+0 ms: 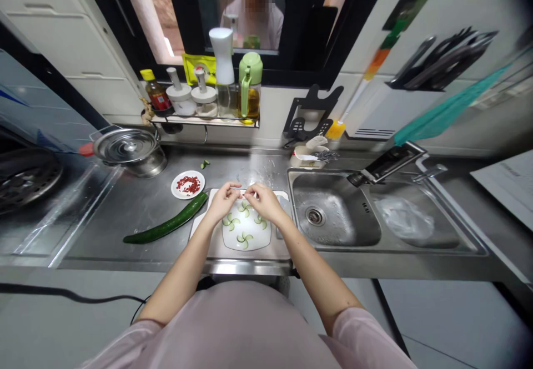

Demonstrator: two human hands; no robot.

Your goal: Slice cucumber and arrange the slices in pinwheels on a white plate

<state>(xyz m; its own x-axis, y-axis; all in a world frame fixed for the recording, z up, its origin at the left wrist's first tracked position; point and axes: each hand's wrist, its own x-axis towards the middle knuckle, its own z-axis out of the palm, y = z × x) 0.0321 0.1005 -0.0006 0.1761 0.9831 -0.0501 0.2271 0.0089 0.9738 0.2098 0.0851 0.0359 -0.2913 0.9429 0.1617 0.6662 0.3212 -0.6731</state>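
My left hand (225, 200) and my right hand (262, 200) meet over the far edge of a white plate (235, 240) with a dark rim. The fingers of both are pinched together; a tiny reddish bit seems to lie between the fingertips, too small to name. Thin cucumber slices form pinwheels on the plate, one of them (245, 240) at the near edge. Under the plate lies a pale cutting board (212, 251). To the left are a long cucumber (166, 226) and a small white dish (178, 193) holding chopped red pieces.
A double steel sink (337, 236) with a tap (431, 173) is on the right; a crumpled plastic bag (403, 219) lies in its far basin. A lidded steel pot (131, 150) stands back left. Bottles and jars fill a wall rack (208, 119). Cucumber scraps (204, 164) lie behind the dish.
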